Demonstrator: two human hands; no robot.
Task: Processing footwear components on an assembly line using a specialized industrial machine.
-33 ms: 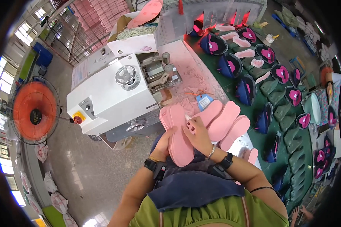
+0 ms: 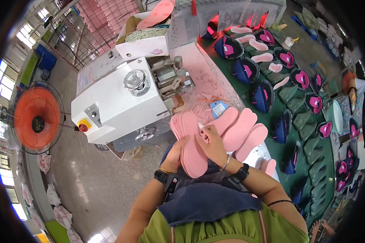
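Note:
My left hand (image 2: 175, 154) grips the near-left edge of a stack of pink insoles (image 2: 195, 164), held over my lap with the soles' long sides tilted toward me. Across the top insole lies my right hand (image 2: 211, 145), its fingers closed. A small whitish pointed thing (image 2: 201, 125) sticks up from these fingers; its kind cannot be made out. Beside that hand, on the right, more pink insoles (image 2: 240, 128) lie fanned out on the table. A blue paper tag (image 2: 218, 108) with an orange string rests just behind them, next to pink scraps (image 2: 202, 112).
A white machine (image 2: 119, 103) with a handwheel stands at the left, a box (image 2: 144, 47) of string on it. To the right, a green conveyor (image 2: 267, 95) carries dark blue shoe uppers (image 2: 263, 96) and green lasts (image 2: 302, 120). An orange fan (image 2: 37, 118) stands far left. Another person's hands (image 2: 322, 227) show lower right.

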